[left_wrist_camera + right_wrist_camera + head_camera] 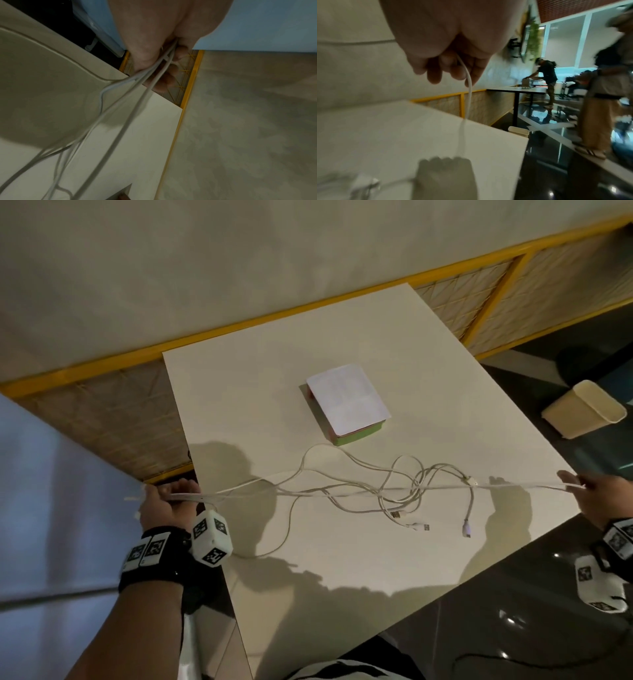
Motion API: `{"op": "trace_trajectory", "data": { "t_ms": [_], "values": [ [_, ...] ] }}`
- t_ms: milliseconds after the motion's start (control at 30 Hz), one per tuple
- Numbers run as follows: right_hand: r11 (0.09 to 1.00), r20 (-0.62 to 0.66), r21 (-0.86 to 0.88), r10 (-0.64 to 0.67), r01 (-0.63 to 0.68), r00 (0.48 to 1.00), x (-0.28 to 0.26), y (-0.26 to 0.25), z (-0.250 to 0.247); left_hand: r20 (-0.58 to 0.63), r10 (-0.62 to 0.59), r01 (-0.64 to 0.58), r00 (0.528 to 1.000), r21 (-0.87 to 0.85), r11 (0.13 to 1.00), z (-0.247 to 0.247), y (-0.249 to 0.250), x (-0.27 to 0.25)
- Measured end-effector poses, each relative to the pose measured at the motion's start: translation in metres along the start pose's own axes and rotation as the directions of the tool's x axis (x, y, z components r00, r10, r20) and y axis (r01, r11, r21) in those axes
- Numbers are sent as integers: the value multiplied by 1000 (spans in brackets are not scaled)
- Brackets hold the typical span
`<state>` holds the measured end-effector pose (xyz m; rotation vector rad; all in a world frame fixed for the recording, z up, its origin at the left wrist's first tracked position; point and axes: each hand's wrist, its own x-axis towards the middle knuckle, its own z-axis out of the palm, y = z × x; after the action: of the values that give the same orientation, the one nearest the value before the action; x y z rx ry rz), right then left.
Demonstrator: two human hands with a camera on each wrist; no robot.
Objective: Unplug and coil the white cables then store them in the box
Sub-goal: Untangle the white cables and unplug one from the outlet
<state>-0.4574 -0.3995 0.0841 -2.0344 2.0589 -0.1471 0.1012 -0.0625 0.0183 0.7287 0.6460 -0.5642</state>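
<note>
Fingers (pixel 169 79) of the left hand (pixel 164 503) are curled tight around a bundle of several strands of the white cables (pixel 342 487), gripping them just past the left edge of the table (pixel 428 559), and over on the far side the right hand (pixel 596 496) has its fingers (pixel 435 73) folded over a single strand, which runs out from between them and down toward the tabletop. One line is stretched almost straight between the two hands, right across the table! Beneath it, the rest of the cables lie in loose tangled loops on the surface, with a few plug ends resting near the front, apart from each other. The box (pixel 347 404) sits farther back at mid-table, lid on, white on top with green sides, clear of the tangle and just behind its far loop. Off the right edge, a cream bin (pixel 584 410) stands on the dark glossy floor (pixel 513 628). A yellow-framed mesh panel (pixel 120 422) runs behind the table, and in the right wrist view other people stand by another table in the background.
</note>
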Motion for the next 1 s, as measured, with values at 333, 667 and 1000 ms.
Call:
{"op": "trace_trajectory", "data": {
  "t_ms": [333, 667, 1000],
  "values": [
    [989, -33, -55, -137, 135, 990, 12, -54, -7, 36, -13, 12, 999, 2, 1000, 6, 2, -9],
    [933, 328, -276, -133, 230, 935, -4, -102, 76, 74, -9, 7, 997, 32, 999, 7, -12, -30],
    [422, 503, 492, -852, 762, 147, -226, -378, 132, 55, -86, 83, 995, 55, 995, 13, -39, -48]
  ]
}}
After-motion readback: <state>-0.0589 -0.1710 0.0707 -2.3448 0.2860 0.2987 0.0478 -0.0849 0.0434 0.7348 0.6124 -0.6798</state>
